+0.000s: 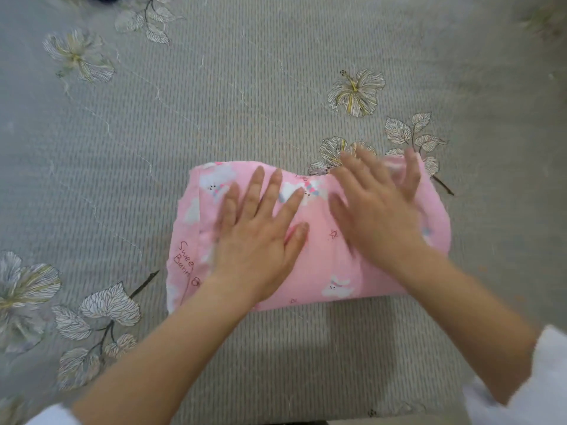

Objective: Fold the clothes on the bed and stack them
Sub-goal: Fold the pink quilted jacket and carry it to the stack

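Through the head camera, your left hand (257,237) lies flat with fingers spread on the left half of the folded pink bunny-print garment (325,265). The garment sits on the grey flowered bed cover (245,102), just in front of you. Your right hand (377,213), fingers straight and apart, rests on the right half; it is blurred, so I cannot tell how firmly it presses. Neither hand grips cloth. The risk, as I judge it: the fold looks puffy and its far edge bulges unevenly, so sliding your palms sideways or lifting them carelessly may skew the layers or let them spring open. No basket, box or drawer shows here, and no stack of finished clothes.
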Demonstrator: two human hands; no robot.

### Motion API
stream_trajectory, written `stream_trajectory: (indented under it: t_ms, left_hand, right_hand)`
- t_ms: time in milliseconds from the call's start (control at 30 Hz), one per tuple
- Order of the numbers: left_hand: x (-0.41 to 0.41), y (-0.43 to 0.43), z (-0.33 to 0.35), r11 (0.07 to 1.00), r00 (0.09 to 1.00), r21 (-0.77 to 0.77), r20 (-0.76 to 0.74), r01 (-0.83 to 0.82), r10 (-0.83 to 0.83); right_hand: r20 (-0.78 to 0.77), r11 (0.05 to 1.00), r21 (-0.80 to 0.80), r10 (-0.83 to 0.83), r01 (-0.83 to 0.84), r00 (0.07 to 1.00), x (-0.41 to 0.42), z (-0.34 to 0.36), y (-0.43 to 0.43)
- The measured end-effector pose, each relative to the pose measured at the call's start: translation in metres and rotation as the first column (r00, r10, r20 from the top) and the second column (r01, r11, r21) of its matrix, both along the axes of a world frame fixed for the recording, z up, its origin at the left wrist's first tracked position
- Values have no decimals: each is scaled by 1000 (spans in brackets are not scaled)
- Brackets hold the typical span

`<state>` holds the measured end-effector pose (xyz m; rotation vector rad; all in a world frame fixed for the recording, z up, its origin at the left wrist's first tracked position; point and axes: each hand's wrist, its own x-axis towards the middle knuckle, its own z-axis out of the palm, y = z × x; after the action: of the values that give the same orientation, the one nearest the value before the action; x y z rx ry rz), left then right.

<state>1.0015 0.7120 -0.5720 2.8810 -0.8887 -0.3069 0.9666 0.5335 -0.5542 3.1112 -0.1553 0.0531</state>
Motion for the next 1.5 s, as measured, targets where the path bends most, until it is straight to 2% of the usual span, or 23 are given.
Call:
stream_trajectory:
  t_ms: [67,167,300,433,600,733,800,833,867,933,1000,1067,1100,1133,1200,1267,1333,1500]
  left_hand:
    - [1,4,-18,999,998,-2,-50,-32,32]
    - [-3,12,-39,997,990,-24,-122,-74,70]
    - [-3,13,-56,968,958,-81,-184,-239,221]
    - [2,10,-69,958,949,-120,-217,-260,230]
    - [9,6,-75,965,949,-91,-224,-246,221]
    - [16,12,-69,970,947,-87,-252,-227,199]
    - [18,30,-64,989,961,-55,-251,-135,118]
    - [18,44,-63,995,959,-25,-270,-101,90]
    - [18,58,-61,994,946,10,-308,-108,106]
    - [14,83,-56,957,863,63,-420,-282,282]
    - [8,94,-50,820,690,30,-524,-571,500]
    - [2,88,-46,632,520,-65,-636,-772,570]
    - [1,84,-46,543,460,-113,-687,-832,562]
    - [0,80,-46,471,421,-142,-712,-870,562]
    - [2,75,-39,431,385,-118,-692,-895,611]
    - [0,71,-24,495,466,-156,-651,-855,599]
    - [-4,64,-3,584,580,-216,-593,-783,558]
    - [-37,33,54,727,722,-221,-479,-650,500]
  right_hand:
    - [1,995,91,-39,39,999,-26,-17,5]
    - [-100,975,135,-164,177,981,-40,-38,-9]
    - [-226,887,253,-335,387,915,-40,-66,-23]
    - [-267,852,344,-315,395,911,-36,-86,-28]
    - [-302,823,384,-318,419,899,-27,-91,-33]
    - [-319,790,491,-228,367,920,-30,-80,-48]
    - [-312,808,452,-254,378,916,-44,-73,-58]
    - [-316,800,405,-332,442,889,-54,-71,-62]
    - [-330,744,376,-450,553,830,-62,-68,-66]
    - [-397,486,403,-670,775,627,-73,-64,-68]
    - [-473,259,474,-731,841,492,-76,-63,-69]
    - [-545,91,527,-727,845,418,-74,-61,-69]
    - [-579,33,537,-713,843,396,-73,-58,-68]
    - [-590,14,547,-702,837,398,-73,-54,-67]
    - [-542,89,557,-714,826,442,-78,-43,-64]
    - [-457,182,571,-740,801,494,-90,-25,-59]
    - [-392,220,576,-771,788,502,-112,-8,-54]
    - [-377,139,578,-828,804,414,-191,41,-58]
